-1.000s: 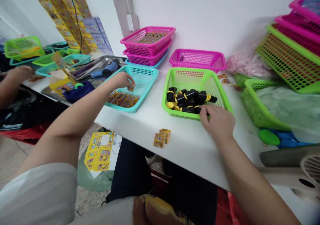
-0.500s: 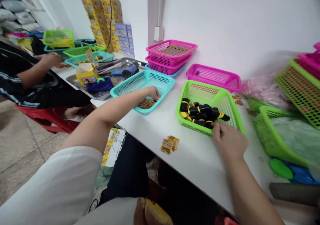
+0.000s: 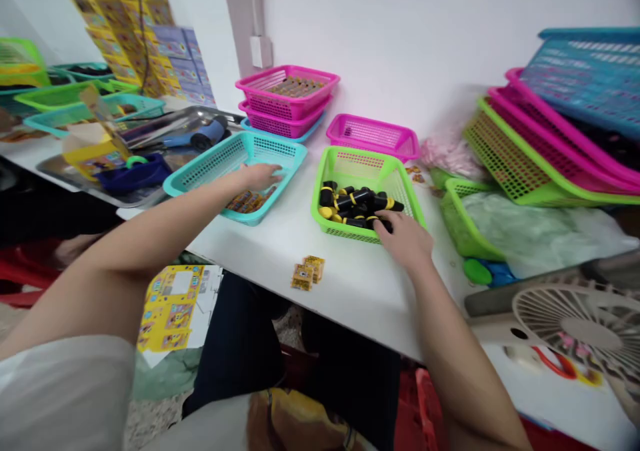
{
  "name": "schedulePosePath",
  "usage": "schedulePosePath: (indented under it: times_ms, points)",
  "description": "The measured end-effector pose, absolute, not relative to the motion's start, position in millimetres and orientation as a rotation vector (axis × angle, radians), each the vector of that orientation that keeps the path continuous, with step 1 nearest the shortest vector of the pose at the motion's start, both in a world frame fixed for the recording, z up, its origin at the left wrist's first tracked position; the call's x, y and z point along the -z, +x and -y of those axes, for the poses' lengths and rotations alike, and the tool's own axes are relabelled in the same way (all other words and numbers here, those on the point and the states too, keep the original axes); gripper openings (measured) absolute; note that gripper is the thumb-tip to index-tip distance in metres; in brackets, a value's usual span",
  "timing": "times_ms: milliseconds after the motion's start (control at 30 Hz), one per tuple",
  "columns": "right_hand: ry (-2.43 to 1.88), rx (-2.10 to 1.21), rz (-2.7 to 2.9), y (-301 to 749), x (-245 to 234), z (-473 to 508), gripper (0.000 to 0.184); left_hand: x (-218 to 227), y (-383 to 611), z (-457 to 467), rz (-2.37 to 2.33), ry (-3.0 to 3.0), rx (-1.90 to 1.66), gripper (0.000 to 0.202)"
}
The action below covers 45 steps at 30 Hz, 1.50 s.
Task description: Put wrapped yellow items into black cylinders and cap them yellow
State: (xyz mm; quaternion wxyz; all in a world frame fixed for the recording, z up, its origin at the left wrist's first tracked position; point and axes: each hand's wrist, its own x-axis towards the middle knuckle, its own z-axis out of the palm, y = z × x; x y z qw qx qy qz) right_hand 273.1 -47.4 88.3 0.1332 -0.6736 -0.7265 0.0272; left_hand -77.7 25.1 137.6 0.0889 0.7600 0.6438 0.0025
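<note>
My left hand (image 3: 263, 175) hovers over the turquoise basket (image 3: 187, 183), its fingers stretched out and apart, with nothing seen in them. Below it, small orange-brown printed packets (image 3: 246, 201) lie in the basket's near end. At the near right corner of the green basket (image 3: 350, 161), my right hand (image 3: 406, 239) reaches over the rim. Its thumb and fingers are apart and touch the heap of black cylindrical pieces with yellow bands (image 3: 357, 199). A few more printed packets (image 3: 303, 277) lie on the white table (image 3: 350, 301) in front of me.
Pink baskets (image 3: 287, 104) are stacked at the back, with another pink basket (image 3: 373, 141) beside them. A metal tray (image 3: 60, 174) holds a blue tool and an opened yellow box. At right stand stacked baskets (image 3: 505, 154), a plastic bag (image 3: 540, 221) and a fan (image 3: 585, 331).
The view has swung right, bringing the fan into sight. My left hand's fingers have stretched out above the packets. My right hand has moved from the green basket's rim in to the black pieces.
</note>
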Motion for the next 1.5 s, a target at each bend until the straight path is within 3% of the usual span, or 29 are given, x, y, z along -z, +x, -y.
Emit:
schedulePosePath:
  times_ms: [100, 167, 267, 367, 467, 733, 933, 1033, 1200, 1333, 1433, 1500]
  points:
    - [-2.049, -0.292, 2.267, 274, -102, 40, 0.05, -147, -56, 18, -2.044, 2.461, -0.365, 0.05]
    - [-2.047, -0.404, 2.34, 275, -107, 33, 0.052, -139, -39, 58, -1.782, 2.735, -0.445, 0.041]
    - [-2.039, -0.497, 2.361, 277, -108, 25, 0.049, -104, -16, 126, -1.313, 2.907, -0.179, 0.038]
    - [-2.076, -0.475, 2.2, 278, -103, 22, 0.039, -60, -5, 183, -1.396, 3.02, 0.053, 0.052]
    - [-1.957, -0.427, 2.029, 281, -93, 24, 0.031, -37, -7, 217, -1.378, 3.14, 0.172, 0.045]
    - [-1.445, 0.054, 1.669, 281, -59, 37, 0.016, -68, -25, 200, -1.215, 3.1, -0.029, 0.052]
    - [-1.396, 0.127, 1.656, 280, -53, 36, 0.015, -66, -14, 157, -1.316, 2.816, 0.077, 0.026]
    - [-1.395, 0.12, 1.653, 281, -52, 34, 0.015, -76, -14, 140, -1.231, 2.657, -0.163, 0.02]
    - [-1.374, 0.075, 1.651, 281, -52, 36, 0.017, -116, 8, 105, -1.081, 2.381, -0.997, 0.011]
    - [-1.336, -0.01, 1.625, 281, -56, 39, 0.017, -119, 46, 62, -0.936, 2.108, -1.222, 0.031]
    - [-1.194, -0.118, 1.546, 284, -60, 39, 0.022, -98, 65, 33, -0.771, 2.074, -1.177, 0.062]
    - [-1.043, -0.22, 1.438, 286, -63, 38, 0.032, -83, 69, 23, -0.677, 2.118, -1.122, 0.069]
